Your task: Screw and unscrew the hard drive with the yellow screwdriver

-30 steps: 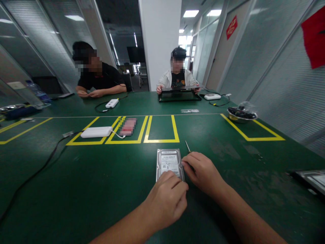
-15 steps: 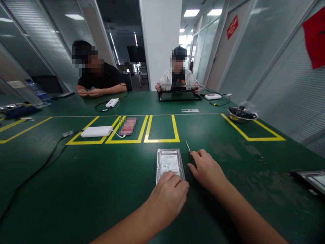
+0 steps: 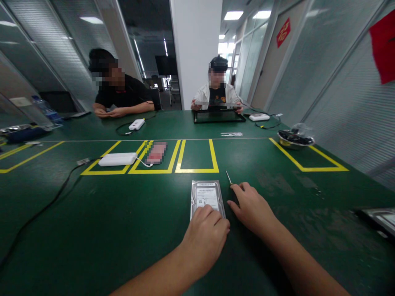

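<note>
A silver hard drive (image 3: 206,196) with a white label lies flat on the green table, its long side pointing away from me. My left hand (image 3: 205,234) covers its near end, fingers curled down over it, and hides that part. To the right of the drive is a thin screwdriver (image 3: 228,178); its metal shaft sticks out past the fingertips of my right hand (image 3: 251,205). That hand rests low over the table with its fingers bent over the handle, which is mostly hidden, and its thumb set a little apart.
Yellow tape (image 3: 197,170) marks boxes on the table. A white power bank (image 3: 117,159) with a cable lies left. Another drive (image 3: 378,220) sits at the right edge, and a bowl (image 3: 295,142) of dark parts further back. Two people sit opposite, one holding a flat panel (image 3: 219,106).
My hands have stayed almost in place. The fingers of my left hand have shifted very slightly on the drive, and the view has moved a touch.
</note>
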A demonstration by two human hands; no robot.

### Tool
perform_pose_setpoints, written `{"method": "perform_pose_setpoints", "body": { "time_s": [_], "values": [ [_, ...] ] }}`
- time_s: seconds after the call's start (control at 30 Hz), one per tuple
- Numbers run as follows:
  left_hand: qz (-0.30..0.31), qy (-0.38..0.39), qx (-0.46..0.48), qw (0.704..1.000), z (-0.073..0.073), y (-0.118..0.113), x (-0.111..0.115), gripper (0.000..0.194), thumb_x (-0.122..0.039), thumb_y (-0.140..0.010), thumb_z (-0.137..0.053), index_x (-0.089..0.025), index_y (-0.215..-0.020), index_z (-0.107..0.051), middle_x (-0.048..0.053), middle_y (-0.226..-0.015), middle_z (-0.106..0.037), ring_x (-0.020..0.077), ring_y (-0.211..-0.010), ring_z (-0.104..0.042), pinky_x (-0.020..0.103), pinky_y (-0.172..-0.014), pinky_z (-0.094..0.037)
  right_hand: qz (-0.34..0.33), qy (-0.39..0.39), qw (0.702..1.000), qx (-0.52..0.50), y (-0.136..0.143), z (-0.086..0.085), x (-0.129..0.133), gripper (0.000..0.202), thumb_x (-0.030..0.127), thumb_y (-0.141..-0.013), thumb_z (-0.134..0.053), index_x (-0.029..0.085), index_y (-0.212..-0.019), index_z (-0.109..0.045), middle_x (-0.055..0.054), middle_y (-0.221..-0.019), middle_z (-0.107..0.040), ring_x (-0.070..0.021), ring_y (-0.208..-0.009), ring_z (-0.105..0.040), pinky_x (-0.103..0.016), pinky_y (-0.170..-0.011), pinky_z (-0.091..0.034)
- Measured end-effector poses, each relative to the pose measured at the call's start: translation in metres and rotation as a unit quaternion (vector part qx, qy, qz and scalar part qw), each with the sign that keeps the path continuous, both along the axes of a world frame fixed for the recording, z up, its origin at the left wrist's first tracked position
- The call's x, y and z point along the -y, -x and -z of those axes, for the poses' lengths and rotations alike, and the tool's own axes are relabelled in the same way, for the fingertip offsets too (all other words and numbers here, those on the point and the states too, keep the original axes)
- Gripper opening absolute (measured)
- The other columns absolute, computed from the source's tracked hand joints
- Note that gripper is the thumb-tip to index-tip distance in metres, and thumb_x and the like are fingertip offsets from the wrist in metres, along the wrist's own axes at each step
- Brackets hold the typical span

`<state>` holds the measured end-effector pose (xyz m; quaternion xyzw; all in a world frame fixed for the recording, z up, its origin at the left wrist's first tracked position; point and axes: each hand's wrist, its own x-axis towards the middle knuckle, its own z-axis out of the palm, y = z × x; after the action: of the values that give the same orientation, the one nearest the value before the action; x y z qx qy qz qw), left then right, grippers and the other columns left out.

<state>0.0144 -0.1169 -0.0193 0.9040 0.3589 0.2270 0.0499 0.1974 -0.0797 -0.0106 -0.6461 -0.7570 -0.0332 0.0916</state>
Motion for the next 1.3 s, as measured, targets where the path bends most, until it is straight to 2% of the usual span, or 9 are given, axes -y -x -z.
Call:
{"method": "perform_pose_setpoints", "body": {
  "time_s": [0.33,0.57,0.67,0.8,0.97,1.03,1.13,1.2,1.3],
  "values": [
    [-0.016,0.012,0.025,0.999,-0.008,0.002,0.002,0.004,-0.017,-0.087,-0.062,-0.019,-0.087,-0.065,0.003,-0.082,-0.065,0.0229,-0.084,-0.051,0.040,-0.075,-0.037,-0.004,0.012,1.000,-0.005,0.000,-0.002,0.001,0.035,0.029,-0.087,-0.063,0.015,-0.119,-0.059,-0.015,-0.103,-0.057,-0.0287,-0.094,-0.059,-0.038,-0.077,-0.049],
    [-0.026,0.002,0.041,0.999,-0.005,0.003,0.003,0.006,-0.019,-0.087,-0.065,-0.023,-0.086,-0.069,0.003,-0.084,-0.066,0.0225,-0.084,-0.050,0.040,-0.075,-0.033,-0.010,0.010,1.000,-0.022,0.000,0.001,0.000,0.035,0.025,-0.087,-0.063,0.013,-0.119,-0.058,-0.015,-0.100,-0.059,-0.0299,-0.095,-0.059,-0.039,-0.078,-0.048],
    [-0.029,0.004,0.047,0.998,-0.003,0.004,0.002,0.006,-0.019,-0.087,-0.064,-0.024,-0.087,-0.069,0.002,-0.085,-0.065,0.0226,-0.085,-0.050,0.040,-0.075,-0.032,-0.016,0.004,0.999,-0.041,0.000,0.005,-0.001,0.032,0.019,-0.086,-0.061,0.013,-0.118,-0.058,-0.014,-0.098,-0.060,-0.0275,-0.094,-0.060,-0.036,-0.078,-0.048],
    [-0.031,0.016,0.050,0.998,-0.003,0.004,0.002,0.006,-0.020,-0.087,-0.063,-0.023,-0.088,-0.067,0.002,-0.086,-0.065,0.0233,-0.087,-0.050,0.042,-0.078,-0.032,-0.005,-0.019,0.997,-0.078,-0.002,0.006,-0.003,0.027,0.010,-0.085,-0.055,0.014,-0.112,-0.058,-0.012,-0.094,-0.060,-0.0227,-0.084,-0.061,-0.032,-0.073,-0.047],
    [-0.042,0.025,0.060,0.997,-0.004,0.004,0.004,0.004,-0.021,-0.087,-0.064,-0.023,-0.089,-0.066,0.001,-0.086,-0.066,0.0242,-0.089,-0.051,0.046,-0.082,-0.030,0.016,-0.095,0.986,-0.138,-0.008,-0.002,-0.007,0.024,0.013,-0.085,-0.050,0.014,-0.108,-0.057,-0.011,-0.095,-0.060,-0.0227,-0.085,-0.060,-0.034,-0.076,-0.047],
    [-0.046,0.023,0.063,0.997,-0.004,0.003,0.004,0.003,-0.021,-0.086,-0.065,-0.023,-0.088,-0.065,0.001,-0.086,-0.067,0.0243,-0.089,-0.051,0.047,-0.084,-0.029,0.025,-0.130,0.978,-0.163,-0.010,-0.008,-0.009,0.027,0.016,-0.086,-0.051,0.014,-0.113,-0.055,-0.011,-0.095,-0.060,-0.0221,-0.085,-0.059,-0.034,-0.078,-0.048],
    [-0.046,0.018,0.068,0.996,-0.004,0.003,0.004,0.001,-0.021,-0.086,-0.065,-0.022,-0.086,-0.065,0.002,-0.085,-0.067,0.0240,-0.089,-0.051,0.046,-0.085,-0.029,0.050,-0.193,0.951,-0.237,-0.012,-0.017,-0.009,0.032,0.027,-0.088,-0.054,0.015,-0.118,-0.052,-0.007,-0.089,-0.060,-0.0176,-0.072,-0.057,-0.032,-0.069,-0.049],
    [-0.045,0.014,0.070,0.996,-0.003,0.004,0.004,0.001,-0.021,-0.085,-0.066,-0.022,-0.086,-0.065,0.002,-0.084,-0.067,0.0239,-0.088,-0.052,0.046,-0.085,-0.029,0.059,-0.240,0.911,-0.331,-0.013,-0.020,-0.008,0.037,0.035,-0.088,-0.058,0.016,-0.119,-0.052,-0.004,-0.086,-0.059,-0.0153,-0.066,-0.056,-0.030,-0.063,-0.050],
    [-0.044,0.009,0.070,0.997,-0.002,0.005,0.004,0.002,-0.022,-0.085,-0.067,-0.022,-0.085,-0.065,0.002,-0.083,-0.068,0.0241,-0.088,-0.052,0.046,-0.084,-0.029,0.059,-0.284,0.846,-0.447,-0.012,-0.022,-0.005,0.040,0.039,-0.087,-0.062,0.017,-0.120,-0.054,-0.005,-0.091,-0.062,-0.0164,-0.074,-0.060,-0.032,-0.067,-0.052]
  ]
}}
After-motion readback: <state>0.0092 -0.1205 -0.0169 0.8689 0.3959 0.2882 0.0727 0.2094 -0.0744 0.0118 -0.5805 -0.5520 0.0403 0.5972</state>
